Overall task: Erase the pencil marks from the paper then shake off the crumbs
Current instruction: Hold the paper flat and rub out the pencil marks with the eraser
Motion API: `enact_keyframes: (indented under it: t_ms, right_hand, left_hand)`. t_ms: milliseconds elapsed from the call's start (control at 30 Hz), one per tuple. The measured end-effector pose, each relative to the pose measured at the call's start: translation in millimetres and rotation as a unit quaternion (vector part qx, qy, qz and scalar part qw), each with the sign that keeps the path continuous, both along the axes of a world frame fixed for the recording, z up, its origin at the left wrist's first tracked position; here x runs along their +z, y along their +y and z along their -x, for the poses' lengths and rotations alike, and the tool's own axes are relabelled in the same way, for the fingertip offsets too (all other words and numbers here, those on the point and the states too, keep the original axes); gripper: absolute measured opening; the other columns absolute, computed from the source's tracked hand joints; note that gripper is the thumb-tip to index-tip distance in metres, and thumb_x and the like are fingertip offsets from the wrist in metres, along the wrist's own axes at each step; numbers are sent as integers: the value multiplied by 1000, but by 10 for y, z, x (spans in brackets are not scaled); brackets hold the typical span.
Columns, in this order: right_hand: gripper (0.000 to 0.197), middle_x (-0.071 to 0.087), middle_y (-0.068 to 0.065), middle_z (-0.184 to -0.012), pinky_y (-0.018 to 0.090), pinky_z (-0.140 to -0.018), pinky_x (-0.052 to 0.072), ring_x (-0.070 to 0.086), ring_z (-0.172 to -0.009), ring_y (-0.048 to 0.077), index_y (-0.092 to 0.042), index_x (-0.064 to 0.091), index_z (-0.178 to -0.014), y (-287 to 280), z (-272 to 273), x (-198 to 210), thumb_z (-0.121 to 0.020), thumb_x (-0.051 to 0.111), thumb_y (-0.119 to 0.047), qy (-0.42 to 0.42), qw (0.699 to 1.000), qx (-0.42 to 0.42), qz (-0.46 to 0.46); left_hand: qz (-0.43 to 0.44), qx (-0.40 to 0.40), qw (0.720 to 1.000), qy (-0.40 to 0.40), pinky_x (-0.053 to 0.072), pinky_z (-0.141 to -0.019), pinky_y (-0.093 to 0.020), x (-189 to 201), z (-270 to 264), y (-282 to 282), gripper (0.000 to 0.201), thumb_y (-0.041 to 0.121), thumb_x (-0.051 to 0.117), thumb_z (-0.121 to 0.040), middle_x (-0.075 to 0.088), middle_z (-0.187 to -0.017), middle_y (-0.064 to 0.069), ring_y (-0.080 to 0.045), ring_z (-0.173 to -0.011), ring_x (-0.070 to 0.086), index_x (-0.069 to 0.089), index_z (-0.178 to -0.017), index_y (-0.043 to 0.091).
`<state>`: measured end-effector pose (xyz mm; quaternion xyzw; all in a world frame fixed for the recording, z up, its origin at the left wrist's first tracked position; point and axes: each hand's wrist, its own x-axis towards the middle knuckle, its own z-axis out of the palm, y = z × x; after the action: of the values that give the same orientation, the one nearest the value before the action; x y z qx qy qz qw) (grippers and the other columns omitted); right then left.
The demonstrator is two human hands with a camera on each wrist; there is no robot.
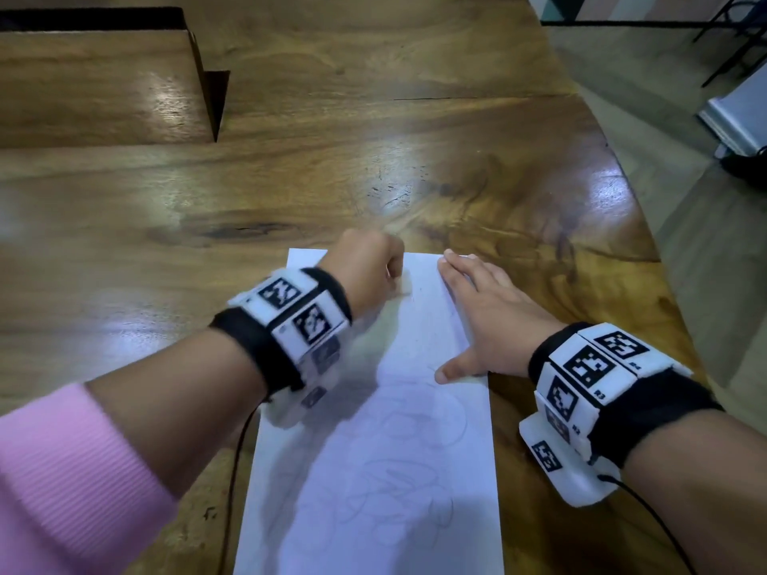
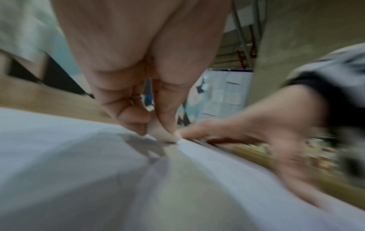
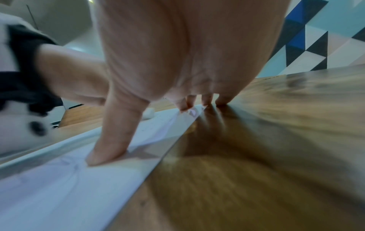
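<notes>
Paper (image 1: pixel 386 450) is lying flat on the wooden surface (image 1: pixel 290 180), near its right edge, with the long side running away from me. Faint pencil marks (image 1: pixel 398 487) are showing across the near and middle part of the sheet; the far part is looking mostly clean.

My left hand (image 1: pixel 365 271) is working at the far end of the paper. Its fingers (image 2: pixel 136 115) are curling in and pinching a small white eraser (image 2: pixel 162 132) between thumb and fingertips, and the eraser is touching the sheet. The left wrist view is blurred, so I cannot tell more about the eraser's shape.

My right hand (image 1: pixel 489 321) is lying flat and spread along the paper's right edge. The thumb (image 3: pixel 112 140) is pressing down on the sheet, the first fingertips are resting near its far right corner, and the outer ones are landing on bare wood just beside it. Nothing is being held there.

A pink sleeve (image 1: pixel 70 483) is covering my left forearm. Marker bands (image 1: pixel 589 375) are sitting on both wrists. A raised wooden block (image 1: pixel 103 85) is standing at the far left of the surface, well apart from the paper.
</notes>
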<state>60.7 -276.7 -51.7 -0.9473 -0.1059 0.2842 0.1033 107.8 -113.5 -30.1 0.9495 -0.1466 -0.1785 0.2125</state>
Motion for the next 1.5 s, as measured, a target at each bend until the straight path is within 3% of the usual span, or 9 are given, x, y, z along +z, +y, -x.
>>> enact_keyframes:
  t_ms: [100, 267, 467, 633, 933, 1033, 1167, 1333, 1500]
  right_hand:
    - [134, -19, -13, -156, 30, -117, 2, -16, -144, 13, -21, -11, -150, -4, -2, 8, -58, 78, -60, -1, 1000, 2, 2]
    - [135, -18, -11, -156, 28, -116, 0, -17, -144, 13, -20, -11, -150, -5, 3, -1, -58, 78, -60, -4, 1000, 4, -3]
    - [135, -17, -13, -156, 29, -116, 2, -15, -144, 13, -21, -10, -150, -12, 2, -8, -57, 78, -60, -9, 1000, 0, -2]
    - [134, -18, -12, -156, 28, -116, 0, -17, -144, 12, -20, -11, -150, -18, 1, -9, -59, 78, -59, -4, 1000, 3, -7]
    - [133, -20, -13, -156, 28, -116, 0, -17, -144, 12, -21, -12, -150, -24, 2, -15, -59, 77, -62, -2, 1000, 5, -4]
    - [134, -21, -11, -156, 28, -116, 0, -18, -144, 13, -20, -13, -150, -22, -3, -16, -59, 76, -62, -3, 1000, 11, 1]
    - [136, -27, -11, -154, 28, -115, -4, -23, -143, 12, -20, -17, -149, -40, 14, -10, -59, 76, -62, 10, 1000, 16, -6]
    - [147, -36, -3, -151, 28, -114, -12, -30, -140, 13, -14, -24, -146, -56, 49, 2, -53, 79, -63, 17, 998, 59, 24]
    - [147, -36, -5, -151, 27, -113, -13, -30, -140, 12, -16, -24, -146, -51, 48, 31, -52, 80, -61, 20, 998, 53, 23]
  left_hand:
    - [14, 22, 1000, -17, 41, -67, -25, -24, -39, -30, 19, -4, 53, -73, 55, -68, -1, -22, -74, 52, 66, -78, 9]
    - [-11, -157, 985, 66, 31, -50, -10, -26, 496, 151, 15, 11, 61, -73, 44, -53, 12, -14, -60, 43, 56, -61, 18]
    - [2, -12, 999, -41, 49, -74, -29, -37, -23, -43, 9, 3, 61, -74, 59, -68, -2, -24, -74, 58, 66, -78, 10]
    - [5, -139, 990, 21, 27, -48, -14, -62, 458, 132, 14, 8, 62, -70, 47, -53, 7, -12, -54, 42, 58, -59, 16]
    - [13, -43, 999, -4, 40, -60, -23, -36, 138, -36, 11, 2, 61, -72, 52, -59, 5, -19, -68, 50, 65, -72, 12]
    - [2, -149, 988, 33, 30, -50, -10, -62, 421, 70, 6, 8, 61, -73, 50, -61, 8, -15, -66, 44, 64, -70, 13]
    - [4, -136, 990, 32, 34, -57, 0, -139, 441, 115, 9, 8, 61, -76, 42, -55, 16, -12, -66, 43, 65, -74, 15]
    - [-12, -114, 992, 55, 32, -52, -17, -86, 450, 67, 11, 6, 60, -75, 44, -56, 15, -13, -68, 46, 66, -76, 16]
    - [-2, -35, 999, 11, 43, -69, -24, 29, 45, -182, 14, 10, 66, -74, 62, -74, -1, -22, -79, 58, 68, -87, 13]
